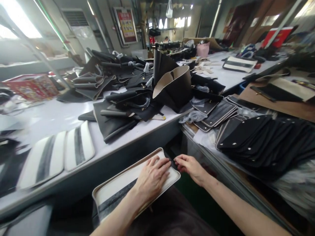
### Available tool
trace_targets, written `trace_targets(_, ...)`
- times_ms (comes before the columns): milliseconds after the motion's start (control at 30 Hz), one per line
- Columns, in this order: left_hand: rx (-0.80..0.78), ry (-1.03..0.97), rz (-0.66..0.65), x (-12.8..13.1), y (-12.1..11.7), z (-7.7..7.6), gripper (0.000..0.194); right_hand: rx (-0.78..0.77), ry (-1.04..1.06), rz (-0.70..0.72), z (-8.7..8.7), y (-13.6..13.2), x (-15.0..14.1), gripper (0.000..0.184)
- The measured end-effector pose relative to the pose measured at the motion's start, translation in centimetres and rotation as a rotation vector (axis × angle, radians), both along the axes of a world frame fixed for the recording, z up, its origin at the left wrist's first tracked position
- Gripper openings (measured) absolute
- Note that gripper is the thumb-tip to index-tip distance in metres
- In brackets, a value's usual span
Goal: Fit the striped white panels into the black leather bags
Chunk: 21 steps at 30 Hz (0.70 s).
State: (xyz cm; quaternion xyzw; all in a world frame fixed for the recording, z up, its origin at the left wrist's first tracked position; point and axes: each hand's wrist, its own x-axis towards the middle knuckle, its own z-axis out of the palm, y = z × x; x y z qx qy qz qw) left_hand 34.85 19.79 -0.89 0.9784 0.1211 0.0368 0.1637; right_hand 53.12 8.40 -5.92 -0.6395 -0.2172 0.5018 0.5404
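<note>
A cream panel with a dark grey stripe [115,190] lies on my lap below the table edge. My left hand [151,178] rests flat on its right end, fingers stretched out toward the corner. My right hand [189,167] is just beyond that corner, fingers curled in a pinch at a small dark piece by the panel's edge; what it grips is too small to name.
Two matching striped panels [56,154] lie on the white table [49,118] at left. A heap of black leather bag parts [128,98] fills the middle. Stacked black panels with studs [258,137] cover the right bench. An upright folded bag body [173,85] stands behind.
</note>
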Motion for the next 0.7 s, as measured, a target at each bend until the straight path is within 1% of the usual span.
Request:
trace_targets(67, -0.039, -0.01, 0.004, 0.1, 0.3, 0.2, 0.037, -0.015, 0.037, 0.061, 0.4, 1.6, 0.2, 0.043)
trace_targets(133, -0.085, -0.026, 0.012, 0.0, 0.6, 0.4, 0.035, -0.036, 0.047, 0.105, 0.5, 2.5, 0.3, 0.044)
trace_targets(333, -0.194, -0.057, 0.014, -0.2, 1.3, 0.7, 0.033, -0.073, -0.003, 0.19, 0.6, 3.3, 0.4, 0.043)
trace_targets(500, -0.207, -0.094, 0.032, 0.1, 1.7, 0.9, 0.028, -0.104, -0.097, 0.281, 1.5, 3.9, 0.5, 0.039)
trace_targets(600, -0.224, -0.138, 0.113, -0.8, 2.0, 1.2, 0.022, -0.122, -0.107, 0.363, 2.0, 4.2, 1.1, 0.04)
trace_targets(633, -0.222, -0.166, 0.167, -1.5, 2.1, 1.3, 0.02, -0.124, -0.104, 0.387, 1.9, 4.3, 1.5, 0.041)
trace_targets(700, -0.195, -0.236, 0.322, -3.3, 2.6, 1.4, 0.018, -0.123, -0.088, 0.419, 1.4, 4.8, 2.1, 0.043)
